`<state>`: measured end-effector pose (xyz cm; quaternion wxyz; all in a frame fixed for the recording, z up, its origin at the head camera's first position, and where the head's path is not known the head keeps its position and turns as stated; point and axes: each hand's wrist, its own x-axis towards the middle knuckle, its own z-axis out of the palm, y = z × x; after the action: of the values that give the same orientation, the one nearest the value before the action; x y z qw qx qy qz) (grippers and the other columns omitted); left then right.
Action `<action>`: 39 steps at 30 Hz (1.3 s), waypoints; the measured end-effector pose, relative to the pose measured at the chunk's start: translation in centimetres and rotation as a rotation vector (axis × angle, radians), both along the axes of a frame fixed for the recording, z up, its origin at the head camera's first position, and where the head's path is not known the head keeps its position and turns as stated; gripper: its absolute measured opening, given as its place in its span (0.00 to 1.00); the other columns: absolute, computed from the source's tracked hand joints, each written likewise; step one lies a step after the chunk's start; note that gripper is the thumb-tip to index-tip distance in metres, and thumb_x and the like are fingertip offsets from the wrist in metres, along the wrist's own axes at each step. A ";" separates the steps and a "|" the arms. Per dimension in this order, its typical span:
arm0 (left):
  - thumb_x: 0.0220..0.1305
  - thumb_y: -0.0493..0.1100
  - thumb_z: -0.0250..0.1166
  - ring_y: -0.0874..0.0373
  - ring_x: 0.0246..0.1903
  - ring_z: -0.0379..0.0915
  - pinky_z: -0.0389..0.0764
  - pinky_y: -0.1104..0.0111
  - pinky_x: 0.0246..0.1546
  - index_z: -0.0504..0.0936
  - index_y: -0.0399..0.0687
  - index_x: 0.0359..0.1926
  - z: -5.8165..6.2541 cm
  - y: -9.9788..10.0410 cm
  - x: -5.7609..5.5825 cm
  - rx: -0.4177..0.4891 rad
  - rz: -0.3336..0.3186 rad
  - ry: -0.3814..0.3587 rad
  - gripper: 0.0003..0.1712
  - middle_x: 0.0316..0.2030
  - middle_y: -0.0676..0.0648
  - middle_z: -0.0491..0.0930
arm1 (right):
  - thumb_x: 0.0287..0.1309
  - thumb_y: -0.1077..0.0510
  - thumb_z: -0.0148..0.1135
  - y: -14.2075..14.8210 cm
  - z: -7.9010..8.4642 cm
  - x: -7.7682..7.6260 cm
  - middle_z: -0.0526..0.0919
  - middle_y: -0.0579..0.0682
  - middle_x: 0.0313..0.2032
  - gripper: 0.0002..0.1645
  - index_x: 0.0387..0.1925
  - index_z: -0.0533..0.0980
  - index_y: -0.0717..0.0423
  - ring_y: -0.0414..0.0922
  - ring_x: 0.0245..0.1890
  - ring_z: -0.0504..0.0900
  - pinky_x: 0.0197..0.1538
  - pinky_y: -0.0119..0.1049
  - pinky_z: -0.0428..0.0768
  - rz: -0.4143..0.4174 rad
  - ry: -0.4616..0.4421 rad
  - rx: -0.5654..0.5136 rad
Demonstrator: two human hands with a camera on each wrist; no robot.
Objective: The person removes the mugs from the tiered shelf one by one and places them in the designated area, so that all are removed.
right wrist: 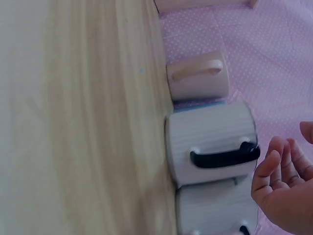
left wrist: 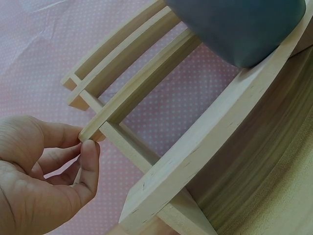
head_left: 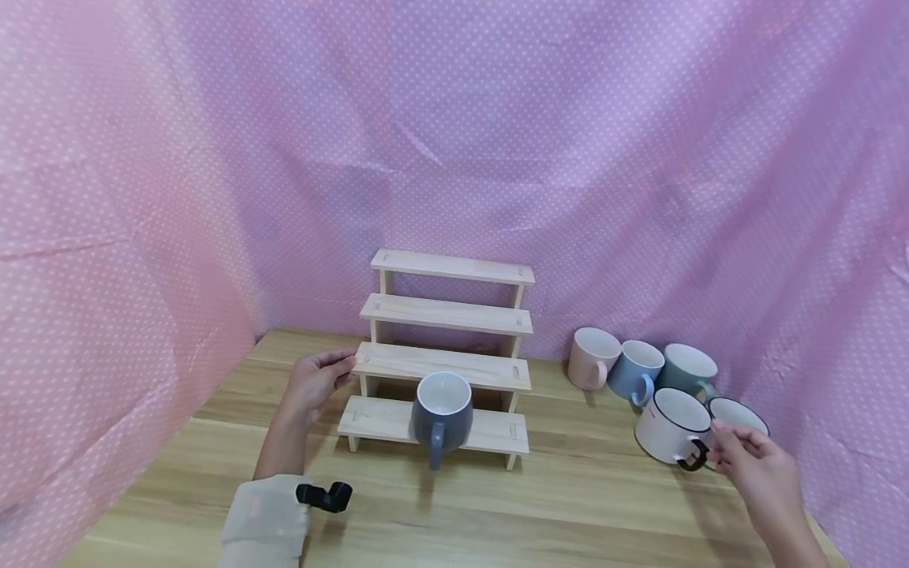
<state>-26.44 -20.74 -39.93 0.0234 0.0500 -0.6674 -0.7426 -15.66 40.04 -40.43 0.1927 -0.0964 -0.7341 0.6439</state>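
Observation:
My left hand (head_left: 317,384) pinches the left end of a board of the stepped wooden shelf (head_left: 440,361), second step from the bottom. The left wrist view shows thumb and fingertips (left wrist: 89,149) on either side of that board's end. A dark grey-blue mug (head_left: 442,422) stands on the lowest step, its handle facing me. On the right, my right hand (head_left: 763,465) hovers by two white mugs with dark rims, its fingers loosely bent and holding nothing. The nearer white mug (head_left: 663,430) has a black handle (right wrist: 225,157); the other white mug (head_left: 738,412) is partly behind my hand.
Behind the white mugs stand a pink mug (head_left: 591,359), a blue mug (head_left: 634,371) and a green mug (head_left: 687,369), close together near the curtain. Pink dotted cloth (head_left: 454,142) hangs around the wooden table (head_left: 554,505) at the back and sides.

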 end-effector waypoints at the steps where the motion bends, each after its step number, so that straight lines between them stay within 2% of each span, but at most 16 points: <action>1: 0.73 0.34 0.63 0.67 0.38 0.78 0.84 0.75 0.47 0.72 0.24 0.65 0.0 0.0 0.0 0.002 0.000 -0.001 0.24 0.45 0.50 0.80 | 0.68 0.58 0.68 -0.4 0.4 -0.2 0.85 0.43 0.26 0.05 0.35 0.84 0.52 0.35 0.26 0.83 0.28 0.27 0.84 0.005 0.016 0.009; 4: 0.73 0.34 0.63 0.67 0.38 0.78 0.84 0.76 0.46 0.72 0.24 0.65 0.1 -0.1 0.1 0.008 0.001 -0.009 0.24 0.44 0.52 0.81 | 0.68 0.57 0.68 -1.7 1.4 -1.1 0.84 0.43 0.25 0.06 0.36 0.83 0.55 0.36 0.25 0.83 0.27 0.26 0.83 0.027 0.035 0.082; 7: 0.74 0.34 0.63 0.67 0.38 0.78 0.83 0.76 0.47 0.72 0.24 0.65 0.1 -0.2 0.2 0.012 0.001 -0.013 0.24 0.43 0.53 0.81 | 0.71 0.55 0.65 -2.9 2.1 -1.8 0.84 0.40 0.27 0.09 0.38 0.81 0.57 0.34 0.27 0.83 0.29 0.26 0.83 0.065 0.031 0.208; 13: 0.73 0.34 0.63 0.67 0.37 0.78 0.84 0.76 0.46 0.72 0.24 0.65 0.1 -0.2 0.2 0.015 0.005 -0.007 0.24 0.43 0.53 0.81 | 0.74 0.53 0.61 -5.8 2.6 -3.0 0.83 0.41 0.30 0.17 0.45 0.78 0.67 0.35 0.30 0.83 0.31 0.27 0.83 0.143 0.053 0.411; 18: 0.73 0.34 0.62 0.68 0.37 0.78 0.83 0.77 0.44 0.72 0.23 0.65 0.1 -0.2 0.2 0.008 0.003 -0.003 0.24 0.42 0.53 0.82 | 0.74 0.52 0.61 -8.8 2.6 -3.8 0.83 0.49 0.29 0.17 0.44 0.79 0.66 0.40 0.29 0.82 0.29 0.31 0.83 0.222 0.070 0.484; 25: 0.73 0.34 0.63 0.68 0.37 0.78 0.84 0.76 0.45 0.72 0.24 0.65 0.1 -0.3 0.3 -0.009 0.001 0.001 0.24 0.42 0.53 0.81 | 0.72 0.54 0.64 -13.1 1.9 -4.6 0.82 0.48 0.29 0.09 0.41 0.80 0.57 0.44 0.28 0.82 0.28 0.34 0.82 0.349 0.104 0.591; 32: 0.73 0.34 0.63 0.68 0.37 0.78 0.84 0.77 0.43 0.72 0.23 0.64 0.0 -0.1 0.2 -0.004 0.003 0.003 0.24 0.42 0.53 0.82 | 0.71 0.50 0.65 -17.0 1.9 -4.6 0.85 0.49 0.34 0.10 0.44 0.81 0.53 0.40 0.30 0.80 0.31 0.32 0.82 0.567 0.100 0.683; 39: 0.73 0.34 0.62 0.68 0.36 0.78 0.83 0.77 0.43 0.72 0.23 0.64 0.0 0.1 0.1 -0.005 0.007 0.010 0.24 0.40 0.54 0.82 | 0.72 0.51 0.63 -20.1 1.9 -4.3 0.85 0.42 0.35 0.12 0.48 0.82 0.55 0.38 0.33 0.82 0.35 0.33 0.84 0.758 0.193 0.699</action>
<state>-26.35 -20.68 -39.94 0.0297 0.0485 -0.6691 -0.7410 -19.93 19.96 -38.50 0.0337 0.3059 -0.8674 0.3911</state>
